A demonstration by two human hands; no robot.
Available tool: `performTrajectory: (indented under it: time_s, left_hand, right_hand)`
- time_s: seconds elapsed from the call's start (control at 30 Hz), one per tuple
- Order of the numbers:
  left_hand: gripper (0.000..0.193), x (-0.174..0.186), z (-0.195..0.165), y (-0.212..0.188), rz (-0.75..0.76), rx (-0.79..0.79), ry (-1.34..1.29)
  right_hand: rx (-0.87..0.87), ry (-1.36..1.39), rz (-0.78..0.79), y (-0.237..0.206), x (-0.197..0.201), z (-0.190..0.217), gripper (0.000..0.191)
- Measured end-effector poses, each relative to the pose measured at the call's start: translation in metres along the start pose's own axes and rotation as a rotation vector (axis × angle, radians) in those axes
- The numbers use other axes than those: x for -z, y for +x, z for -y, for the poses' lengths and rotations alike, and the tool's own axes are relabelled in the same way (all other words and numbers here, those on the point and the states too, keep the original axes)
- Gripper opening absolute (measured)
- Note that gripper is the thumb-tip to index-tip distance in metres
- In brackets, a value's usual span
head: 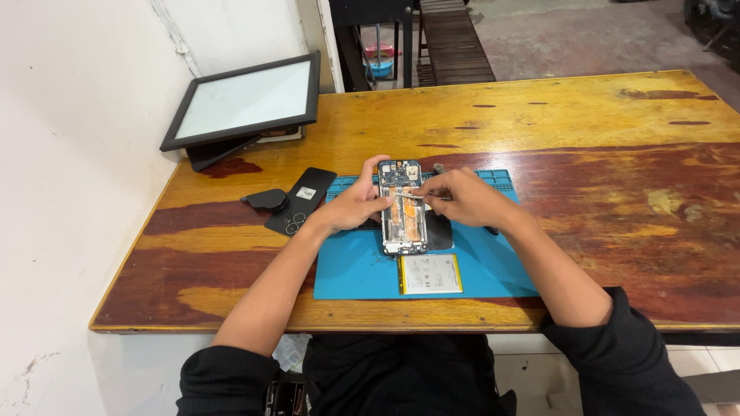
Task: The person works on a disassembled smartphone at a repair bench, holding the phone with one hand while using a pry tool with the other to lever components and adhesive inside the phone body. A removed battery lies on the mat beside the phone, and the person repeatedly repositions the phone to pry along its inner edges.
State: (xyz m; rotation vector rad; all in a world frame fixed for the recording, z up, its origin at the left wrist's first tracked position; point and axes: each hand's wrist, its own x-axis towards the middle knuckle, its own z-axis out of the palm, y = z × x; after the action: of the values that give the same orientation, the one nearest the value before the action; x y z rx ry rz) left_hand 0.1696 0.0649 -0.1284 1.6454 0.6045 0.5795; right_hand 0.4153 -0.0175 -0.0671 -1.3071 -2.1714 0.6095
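An opened smartphone [401,208], judged light and fragile, is steadied at its edge by left-hand [356,204] fingers while tweezers [416,196] are pinched in the right hand [465,197].

On the blue mat [354,270], the left hand [353,204] steadies an opened phone [402,208] while the right hand [465,196] holds tweezers [416,196] over it; a battery [430,273] lies at 5 o'clock of the phone.

Both forearms reach forward, bare below pushed-up dark sleeves. The left hand [356,206] curls with thumb and fingers spread in a steadying grip. The right hand [461,197] is closed, fingertips pinched together, pointing left.
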Motion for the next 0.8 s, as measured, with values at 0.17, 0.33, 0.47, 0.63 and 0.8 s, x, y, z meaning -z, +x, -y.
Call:
performTrajectory:
  time_s: [0.17, 0.33, 0.47, 0.63, 0.8]
  left_hand:
    - [0.078, -0.0003, -0.0029, -0.0009, 0.001, -0.001, -0.004]
    - [0.079, -0.0003, -0.0025, -0.0007, -0.007, 0.006, 0.019]
    - [0.078, 0.0001, -0.0003, 0.0000, -0.018, 0.015, 0.021]
    - [0.079, 0.0012, 0.0004, -0.0004, 0.001, -0.012, 0.007]
    - [0.079, 0.0010, -0.0008, -0.0013, -0.005, -0.006, -0.014]
  right_hand:
    - [0.042, 0.001, -0.036, -0.0006, -0.0005, 0.0031, 0.026]
    - [-0.024, -0.024, 0.001, -0.0005, 0.0005, 0.0055, 0.026]
    - [0.022, -0.017, -0.049, -0.0010, 0.0003, 0.0054, 0.026]
    - [0.023, -0.002, -0.019, 0.0002, 0.0001, 0.0045, 0.025]
    - [0.010, -0.034, -0.054, 0.0007, -0.0011, 0.0017, 0.027]
